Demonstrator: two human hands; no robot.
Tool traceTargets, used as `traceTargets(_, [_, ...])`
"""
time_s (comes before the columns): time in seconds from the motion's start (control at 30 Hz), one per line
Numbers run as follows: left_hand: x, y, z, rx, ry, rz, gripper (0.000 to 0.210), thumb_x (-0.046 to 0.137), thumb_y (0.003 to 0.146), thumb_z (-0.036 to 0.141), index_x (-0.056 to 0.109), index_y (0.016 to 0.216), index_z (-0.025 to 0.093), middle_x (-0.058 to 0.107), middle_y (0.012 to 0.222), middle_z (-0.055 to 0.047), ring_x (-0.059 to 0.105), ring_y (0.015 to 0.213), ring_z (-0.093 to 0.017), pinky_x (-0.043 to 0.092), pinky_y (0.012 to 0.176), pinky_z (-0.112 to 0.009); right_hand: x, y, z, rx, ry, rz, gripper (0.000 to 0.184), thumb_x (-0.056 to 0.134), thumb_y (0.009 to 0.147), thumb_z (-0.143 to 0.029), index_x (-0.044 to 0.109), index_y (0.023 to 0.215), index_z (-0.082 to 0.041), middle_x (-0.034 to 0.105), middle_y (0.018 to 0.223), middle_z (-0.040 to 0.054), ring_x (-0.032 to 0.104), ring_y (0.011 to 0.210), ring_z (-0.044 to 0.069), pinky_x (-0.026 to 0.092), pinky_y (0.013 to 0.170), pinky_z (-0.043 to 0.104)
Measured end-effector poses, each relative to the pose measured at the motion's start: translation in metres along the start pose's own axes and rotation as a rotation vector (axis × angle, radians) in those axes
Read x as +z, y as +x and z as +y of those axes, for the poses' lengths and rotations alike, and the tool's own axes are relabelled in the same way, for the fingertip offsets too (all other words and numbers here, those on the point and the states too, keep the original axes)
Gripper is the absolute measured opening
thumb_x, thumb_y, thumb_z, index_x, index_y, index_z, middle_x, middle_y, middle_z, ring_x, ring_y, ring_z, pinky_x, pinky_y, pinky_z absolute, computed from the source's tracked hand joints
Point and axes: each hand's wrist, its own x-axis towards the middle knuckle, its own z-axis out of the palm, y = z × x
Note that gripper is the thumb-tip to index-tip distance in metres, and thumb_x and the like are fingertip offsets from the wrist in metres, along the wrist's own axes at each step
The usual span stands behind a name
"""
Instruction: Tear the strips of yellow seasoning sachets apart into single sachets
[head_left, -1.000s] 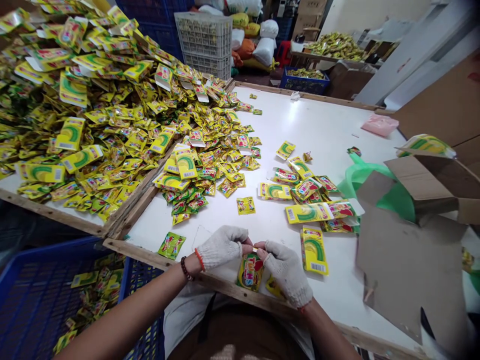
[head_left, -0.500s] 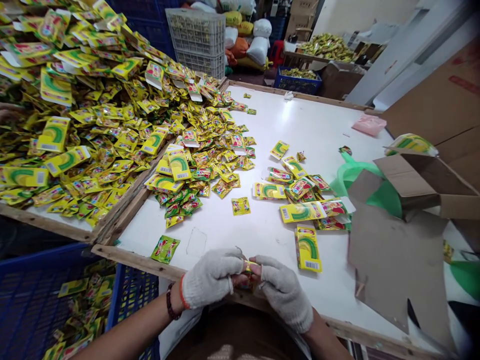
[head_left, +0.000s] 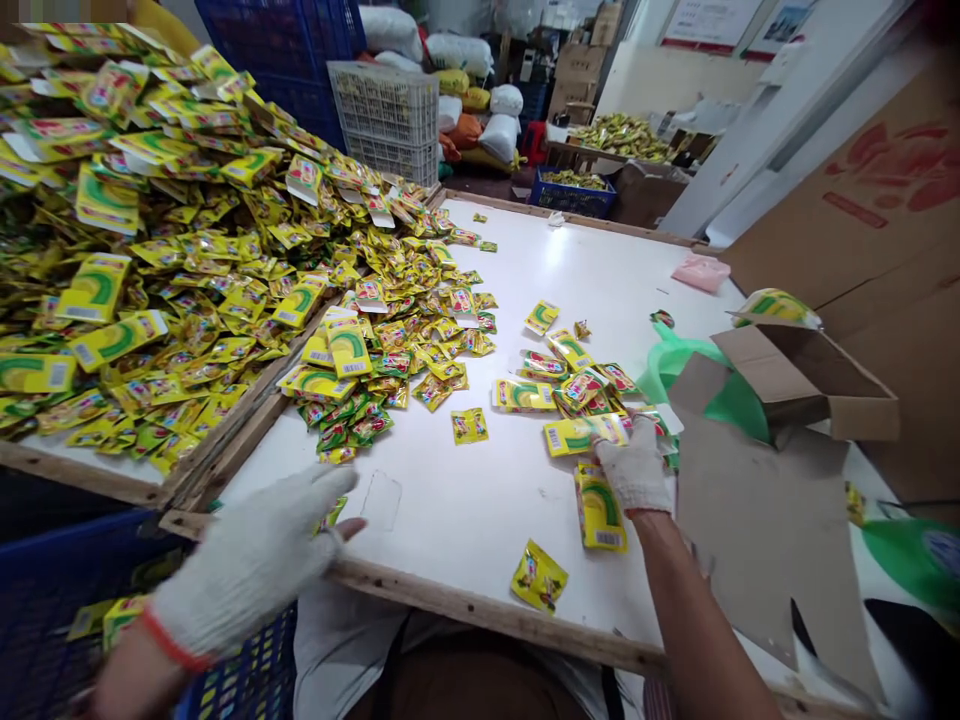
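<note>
My left hand [head_left: 259, 560], in a white glove with an orange cuff, reaches over the table's front left edge. Its fingers stretch forward with the thumb apart, around a small green packet [head_left: 328, 516] that is partly covered. My right hand [head_left: 636, 468], also gloved, is at the pile on the right. Its thumb and fingers are spread at the end of a flat yellow box [head_left: 577, 436]; the fingertips are partly hidden. Below that hand lies another yellow box [head_left: 600, 510]. Close to the front edge is a yellow packet [head_left: 540, 577].
A large heap of yellow packets and boxes [head_left: 225, 240] covers the left side. A wooden rim [head_left: 480, 612] borders the white table. Opened cardboard [head_left: 765, 520] and a green bag [head_left: 667, 360] lie at the right. A blue crate [head_left: 45, 590] stands below left.
My hands have parted from in front of my body. A yellow packet now lies there. The left went left to the green packet, the right forward and right to the boxes. The view has shifted.
</note>
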Motion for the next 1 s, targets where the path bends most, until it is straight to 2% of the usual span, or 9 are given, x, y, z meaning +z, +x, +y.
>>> traceTargets(0.1, [0.050, 0.013, 0.053, 0.215, -0.202, -0.024, 0.040, 0.054, 0.077, 0.029, 0.050, 0.116, 0.021, 0.058, 0.110, -0.008, 0.054, 0.101, -0.021, 0.043, 0.088, -0.031, 0.012, -0.020, -0.015, 0.070, 0.216, -0.240, 0.055, 0.059, 0.068, -0.032, 0.042, 0.119, -0.015, 0.055, 0.059, -0.0023, 0.054, 0.041, 0.015, 0.045, 0.037, 0.026])
traceTargets(0.2, [0.097, 0.028, 0.095, 0.311, -0.280, 0.087, 0.060, 0.066, 0.067, 0.028, 0.044, 0.121, 0.017, 0.051, 0.118, -0.013, 0.047, 0.109, -0.027, 0.040, 0.093, -0.039, 0.021, -0.059, -0.040, 0.055, 0.356, -0.462, 0.047, 0.056, 0.072, -0.032, 0.042, 0.114, -0.017, 0.049, 0.054, -0.0075, 0.054, 0.040, 0.013, 0.045, 0.036, 0.022])
traceTargets(0.3, [0.120, 0.038, 0.108, 0.265, -0.278, 0.155, 0.030, 0.058, 0.072, 0.024, 0.056, 0.100, 0.015, 0.057, 0.104, -0.015, 0.051, 0.100, -0.030, 0.041, 0.087, -0.045, 0.021, -0.095, -0.058, 0.070, 0.413, -0.659, 0.043, 0.052, 0.077, -0.033, 0.040, 0.115, -0.017, 0.049, 0.053, -0.0077, 0.056, 0.043, 0.013, 0.046, 0.038, 0.022])
traceTargets(0.37, [0.121, 0.040, 0.103, 0.190, -0.390, 0.112, 0.012, 0.049, 0.078, 0.019, 0.057, 0.085, 0.016, 0.060, 0.086, -0.010, 0.056, 0.084, -0.024, 0.045, 0.078, -0.039, 0.020, -0.109, -0.059, 0.040, 0.419, -0.650, 0.039, 0.050, 0.080, -0.033, 0.040, 0.114, -0.018, 0.055, 0.060, -0.0042, 0.056, 0.048, 0.012, 0.045, 0.041, 0.021])
traceTargets(0.5, [0.109, 0.038, 0.087, -0.085, -0.967, -0.056, 0.012, 0.049, 0.081, 0.026, 0.054, 0.086, 0.016, 0.062, 0.082, -0.003, 0.057, 0.075, -0.016, 0.047, 0.066, -0.027, 0.027, -0.120, -0.034, -0.080, 0.408, -0.468, 0.025, 0.058, 0.076, -0.029, 0.048, 0.097, -0.019, 0.060, 0.089, 0.0054, 0.060, 0.073, 0.016, 0.051, 0.063, 0.028])
traceTargets(0.6, [0.109, 0.033, 0.081, -0.192, -1.276, -0.217, 0.017, 0.052, 0.079, 0.030, 0.054, 0.086, 0.014, 0.063, 0.083, -0.004, 0.058, 0.074, -0.016, 0.048, 0.065, -0.026, 0.040, -0.126, -0.018, -0.106, 0.510, -0.527, 0.023, 0.062, 0.072, -0.024, 0.047, 0.088, -0.020, 0.060, 0.102, 0.0078, 0.060, 0.089, 0.019, 0.050, 0.079, 0.034])
traceTargets(0.7, [0.116, 0.026, 0.080, -0.186, -1.442, -0.288, 0.024, 0.058, 0.076, 0.026, 0.049, 0.096, 0.015, 0.063, 0.092, -0.006, 0.060, 0.079, -0.017, 0.049, 0.070, -0.029, 0.051, -0.134, -0.014, -0.052, 0.581, -0.629, 0.020, 0.059, 0.075, -0.025, 0.048, 0.091, -0.021, 0.064, 0.094, 0.0049, 0.062, 0.085, 0.018, 0.052, 0.077, 0.033])
traceTargets(0.83, [0.124, 0.014, 0.077, -0.248, -1.476, -0.155, 0.035, 0.060, 0.074, 0.022, 0.037, 0.101, 0.020, 0.062, 0.096, -0.005, 0.061, 0.081, -0.017, 0.050, 0.074, -0.032, 0.054, -0.140, -0.010, -0.070, 0.444, -0.630, 0.026, 0.058, 0.076, -0.028, 0.056, 0.100, -0.019, 0.066, 0.097, 0.0069, 0.062, 0.090, 0.020, 0.051, 0.081, 0.035])
traceTargets(1.0, [0.119, 0.009, 0.066, -0.121, -1.183, -0.215, 0.026, 0.056, 0.077, 0.024, 0.047, 0.101, 0.017, 0.060, 0.091, -0.003, 0.057, 0.083, -0.016, 0.046, 0.075, -0.028, 0.046, -0.137, -0.006, -0.154, 0.242, -0.664, 0.023, 0.056, 0.076, -0.028, 0.065, 0.094, -0.018, 0.068, 0.095, 0.0070, 0.062, 0.089, 0.022, 0.049, 0.082, 0.036])
